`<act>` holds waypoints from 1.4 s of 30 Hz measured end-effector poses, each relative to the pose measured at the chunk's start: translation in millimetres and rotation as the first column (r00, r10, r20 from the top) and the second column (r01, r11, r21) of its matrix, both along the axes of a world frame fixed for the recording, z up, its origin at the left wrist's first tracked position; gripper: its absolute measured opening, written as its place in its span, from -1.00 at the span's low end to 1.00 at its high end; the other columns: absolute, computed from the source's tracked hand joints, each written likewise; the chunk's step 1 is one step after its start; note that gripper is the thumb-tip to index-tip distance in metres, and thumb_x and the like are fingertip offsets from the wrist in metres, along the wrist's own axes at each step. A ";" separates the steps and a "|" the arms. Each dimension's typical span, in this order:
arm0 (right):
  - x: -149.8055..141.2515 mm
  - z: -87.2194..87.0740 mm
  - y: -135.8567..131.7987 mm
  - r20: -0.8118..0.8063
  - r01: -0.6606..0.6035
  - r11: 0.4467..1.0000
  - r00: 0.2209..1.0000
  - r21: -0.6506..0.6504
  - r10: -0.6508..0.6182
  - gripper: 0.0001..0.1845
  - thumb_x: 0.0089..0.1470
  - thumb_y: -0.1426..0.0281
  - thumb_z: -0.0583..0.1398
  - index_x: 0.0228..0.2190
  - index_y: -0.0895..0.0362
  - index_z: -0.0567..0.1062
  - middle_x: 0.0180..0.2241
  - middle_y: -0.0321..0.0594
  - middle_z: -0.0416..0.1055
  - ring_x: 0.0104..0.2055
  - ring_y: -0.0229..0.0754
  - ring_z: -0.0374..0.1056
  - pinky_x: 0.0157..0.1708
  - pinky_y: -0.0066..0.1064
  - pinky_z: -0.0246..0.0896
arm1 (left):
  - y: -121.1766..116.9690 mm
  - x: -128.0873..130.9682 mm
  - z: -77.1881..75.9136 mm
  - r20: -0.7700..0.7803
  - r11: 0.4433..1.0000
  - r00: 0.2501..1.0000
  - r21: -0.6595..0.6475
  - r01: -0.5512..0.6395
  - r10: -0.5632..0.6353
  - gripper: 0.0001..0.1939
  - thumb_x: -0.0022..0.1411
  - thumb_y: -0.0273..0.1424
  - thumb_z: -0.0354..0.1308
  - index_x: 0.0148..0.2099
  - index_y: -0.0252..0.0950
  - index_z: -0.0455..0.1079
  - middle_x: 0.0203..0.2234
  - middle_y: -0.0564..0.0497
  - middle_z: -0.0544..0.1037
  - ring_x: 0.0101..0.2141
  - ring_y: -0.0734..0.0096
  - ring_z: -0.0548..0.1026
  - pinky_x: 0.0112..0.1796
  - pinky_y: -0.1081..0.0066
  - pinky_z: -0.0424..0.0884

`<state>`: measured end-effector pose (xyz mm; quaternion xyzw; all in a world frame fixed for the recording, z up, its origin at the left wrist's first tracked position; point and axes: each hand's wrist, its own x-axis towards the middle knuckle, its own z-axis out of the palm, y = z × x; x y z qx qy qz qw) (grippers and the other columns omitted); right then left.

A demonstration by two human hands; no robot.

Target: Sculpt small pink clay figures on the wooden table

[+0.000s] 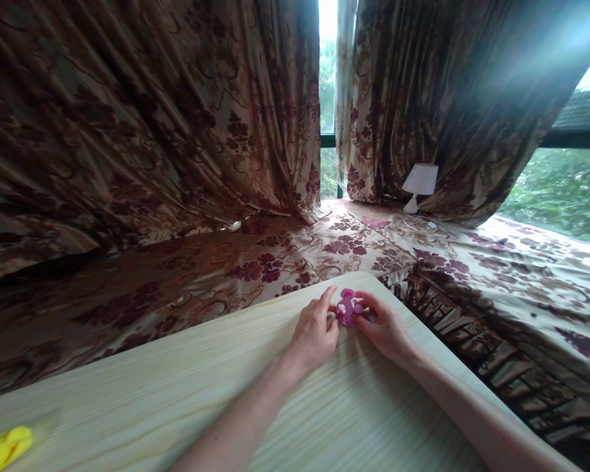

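Observation:
A small pink plastic toy (347,308) is upright at the far corner of the pale wooden table (177,387). It has a rounded top, a piece sticking out on each side and a wider base; its exact kind is too small to make out. On its left side, my left hand (316,328) closes round the edge with thumb and fingers, the index finger pointing up. My right hand (382,326) pinches the toy's right side between thumb and fingers.
A bright yellow item (6,448), partly cut off, lies at the table's near left. Beyond the table edge spreads a floral-covered ledge (295,255). A white lamp (421,180) with its cord stands there, before patterned curtains (201,118) and windows.

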<state>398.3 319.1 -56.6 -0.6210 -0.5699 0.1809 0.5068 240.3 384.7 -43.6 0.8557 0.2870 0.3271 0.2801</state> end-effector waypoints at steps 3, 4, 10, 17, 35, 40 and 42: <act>0.1 -1.1 0.5 -0.008 0.002 1.000 1.000 0.012 -0.002 -0.60 -0.05 0.48 0.16 -0.10 0.11 0.36 -0.29 -0.21 0.43 -0.30 -0.21 0.37 -0.29 -0.38 0.29 | 1.4 0.4 0.5 -0.028 1.000 1.000 0.022 0.001 0.000 -0.31 0.04 -0.61 -0.04 0.22 -0.21 -0.07 -0.21 -0.04 0.42 -0.16 0.34 0.40 -0.05 0.24 0.31; 0.0 -1.7 0.7 -0.016 -0.003 1.000 1.000 0.014 0.003 -0.60 -0.05 0.48 0.15 -0.10 0.12 0.35 -0.29 -0.20 0.43 -0.30 -0.21 0.37 -0.28 -0.38 0.29 | 1.6 0.3 0.6 -0.038 1.000 0.999 0.031 -0.002 0.003 -0.30 0.03 -0.62 -0.04 0.22 -0.22 -0.07 -0.21 -0.05 0.42 -0.16 0.34 0.40 -0.05 0.24 0.31; -2.0 -4.6 3.8 -0.016 0.003 1.000 1.000 -0.006 -0.003 -0.59 -0.05 0.48 0.16 -0.09 0.10 0.35 -0.30 -0.21 0.44 -0.31 -0.20 0.38 -0.26 -0.35 0.29 | 2.7 -0.7 -0.4 -0.081 0.998 0.996 0.059 -0.020 0.025 -0.27 0.00 -0.62 -0.03 0.24 -0.24 -0.09 -0.17 -0.08 0.41 -0.13 0.30 0.39 -0.04 0.25 0.30; -4.4 1.4 -1.2 -0.008 -0.027 1.000 1.000 0.000 0.027 -0.60 -0.04 0.43 0.17 -0.09 0.12 0.35 -0.31 -0.21 0.44 -0.35 -0.22 0.37 -0.30 -0.38 0.30 | 0.3 -3.1 -2.2 -0.005 1.000 1.000 -0.001 -0.017 0.017 -0.35 0.02 -0.62 -0.04 0.19 -0.22 0.01 -0.19 -0.04 0.44 -0.15 0.35 0.41 -0.02 0.24 0.28; -19.5 31.7 -48.9 0.610 -0.094 0.995 0.786 -0.042 0.100 -0.67 0.03 0.58 0.00 -0.20 0.09 0.42 -0.25 -0.13 0.36 -0.21 -0.11 0.25 -0.21 -0.30 0.20 | -6.5 -5.0 4.3 0.051 0.999 0.999 -0.049 -0.014 0.016 -0.36 0.05 -0.62 -0.03 0.19 -0.20 0.02 -0.24 -0.01 0.47 -0.17 0.36 0.41 -0.04 0.24 0.30; -36.0 17.9 -43.1 0.749 0.022 0.992 0.658 -0.124 0.079 -0.55 -0.10 0.62 0.03 -0.11 0.15 0.37 -0.20 -0.05 0.32 -0.23 -0.04 0.19 -0.21 -0.26 0.16 | -5.1 -5.0 1.6 0.067 0.998 0.997 -0.057 -0.033 0.037 -0.37 0.05 -0.63 -0.04 0.18 -0.20 0.05 -0.21 -0.02 0.46 -0.17 0.35 0.41 -0.04 0.24 0.31; -35.2 17.2 -40.3 0.778 0.062 0.988 0.624 -0.142 0.072 -0.55 -0.09 0.60 0.04 -0.11 0.14 0.37 -0.23 -0.06 0.33 -0.24 -0.03 0.19 -0.22 -0.27 0.15 | -4.6 -4.9 1.8 0.066 0.998 0.997 -0.056 -0.025 0.029 -0.38 0.05 -0.64 -0.05 0.17 -0.20 0.07 -0.22 -0.02 0.46 -0.16 0.35 0.41 -0.04 0.23 0.31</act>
